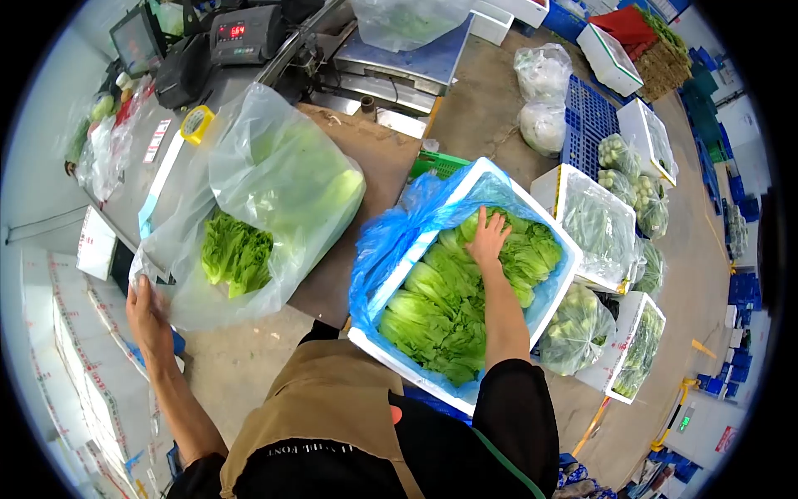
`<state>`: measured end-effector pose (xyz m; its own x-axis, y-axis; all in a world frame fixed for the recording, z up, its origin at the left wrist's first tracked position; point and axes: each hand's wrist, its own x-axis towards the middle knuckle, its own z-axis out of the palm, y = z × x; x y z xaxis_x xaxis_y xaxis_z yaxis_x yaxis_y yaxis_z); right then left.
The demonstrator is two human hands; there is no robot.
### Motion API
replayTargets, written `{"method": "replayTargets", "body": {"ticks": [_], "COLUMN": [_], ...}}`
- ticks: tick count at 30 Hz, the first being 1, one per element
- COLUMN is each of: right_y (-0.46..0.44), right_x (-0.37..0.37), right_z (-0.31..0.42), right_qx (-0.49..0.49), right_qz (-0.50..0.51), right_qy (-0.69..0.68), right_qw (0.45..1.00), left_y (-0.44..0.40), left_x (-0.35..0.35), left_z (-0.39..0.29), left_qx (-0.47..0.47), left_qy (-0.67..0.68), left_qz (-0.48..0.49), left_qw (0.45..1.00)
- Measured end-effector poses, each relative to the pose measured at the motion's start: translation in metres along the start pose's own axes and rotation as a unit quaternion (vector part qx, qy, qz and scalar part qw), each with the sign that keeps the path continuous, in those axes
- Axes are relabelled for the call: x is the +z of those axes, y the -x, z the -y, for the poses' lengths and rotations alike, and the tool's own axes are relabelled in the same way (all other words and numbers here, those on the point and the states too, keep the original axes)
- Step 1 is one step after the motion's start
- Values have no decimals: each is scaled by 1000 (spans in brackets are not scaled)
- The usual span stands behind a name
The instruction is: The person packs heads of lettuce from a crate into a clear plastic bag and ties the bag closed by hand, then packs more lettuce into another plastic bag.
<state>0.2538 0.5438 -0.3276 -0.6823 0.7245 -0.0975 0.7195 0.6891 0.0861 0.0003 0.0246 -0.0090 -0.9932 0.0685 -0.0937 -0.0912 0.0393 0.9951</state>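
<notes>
My left hand (148,309) is closed on the rim of a large clear plastic bag (332,218), which lies on the work table with its mouth towards me. Green leafy lettuce (236,256) shows inside it. On my right, a white foam box (550,218) with a blue plastic liner (397,223) is packed with heads of lettuce (432,303). My right hand (489,237) rests on the lettuce near the box's far side, its fingers spread; the fingertips are partly against the leaves.
A roll of yellow tape (196,125) and a scale display (243,35) sit on the table. Beyond is a platform scale (416,51) bearing another bag (407,21). Bagged vegetables (576,331), foam boxes (611,60) and a blue crate (582,125) stand on the floor to the right.
</notes>
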Motion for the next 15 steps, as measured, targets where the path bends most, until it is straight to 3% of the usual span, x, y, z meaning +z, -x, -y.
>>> {"method": "replayTargets", "body": {"ticks": [5, 10, 12, 14, 15], "right_y": [33, 50, 54, 60, 59], "right_x": [27, 6, -13, -53, -49], "right_z": [8, -14, -14, -7, -17], "right_qx": [-26, -51, -58, -26, -90], "right_qz": [-139, -162, -177, -114, -217], "right_qy": [36, -34, -63, -87, -175], "right_qw": [989, 985, 980, 989, 956], "left_y": [-3, -10, -9, -6, -14], "left_x": [-1, 2, 8, 2, -17], "left_z": [-4, 7, 9, 8, 26], "left_qx": [7, 3, 5, 8, 24], "left_qy": [2, 34, 32, 28, 30], "left_qz": [-18, 10, -16, -72, -34], "left_qw": [1000, 999, 999, 997, 999]}}
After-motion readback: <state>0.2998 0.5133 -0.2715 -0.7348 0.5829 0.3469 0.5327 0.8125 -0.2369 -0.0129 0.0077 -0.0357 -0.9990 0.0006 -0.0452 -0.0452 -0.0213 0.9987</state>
